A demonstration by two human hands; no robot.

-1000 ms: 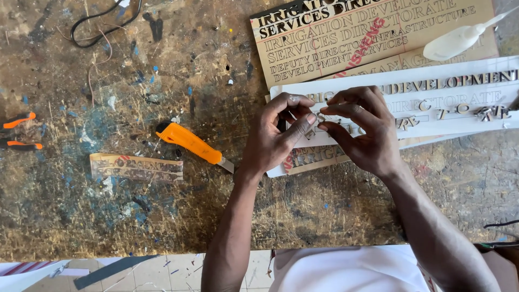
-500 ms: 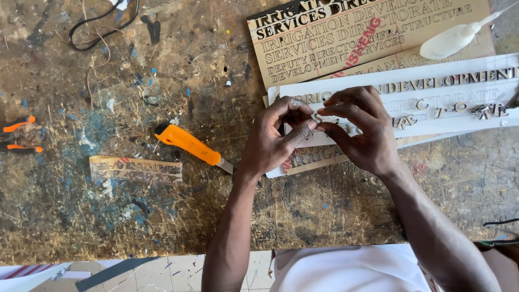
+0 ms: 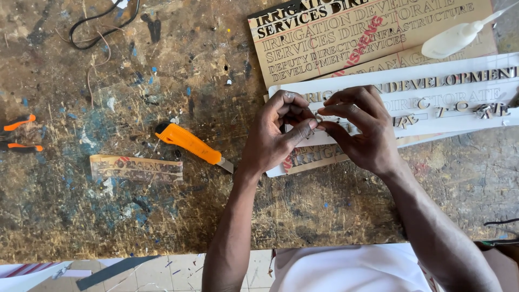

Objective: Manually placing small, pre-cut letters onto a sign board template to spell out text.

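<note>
My left hand (image 3: pixel 278 135) and my right hand (image 3: pixel 362 130) meet over the left end of a white sign board (image 3: pixel 432 108) that carries rows of small metal letters. Between the fingertips of both hands I pinch one small metal letter (image 3: pixel 318 119); most of it is hidden by my fingers. A few loose letters (image 3: pixel 486 110) lie on the board to the right. Under the white board sits a brown cardboard sheet (image 3: pixel 346 38) with stencilled lettering.
An orange utility knife (image 3: pixel 190 143) lies on the scarred, paint-spattered wooden bench (image 3: pixel 162 216) left of my hands. A white glue bottle (image 3: pixel 457 37) rests at top right. Orange-handled pliers (image 3: pixel 19 135) sit at the left edge, a paper strip (image 3: pixel 135 168) below the knife, a black cable (image 3: pixel 102 24) at the top.
Both hands have stayed together over the board; the fingers shifted slightly around the small letter. Nothing else moved.
</note>
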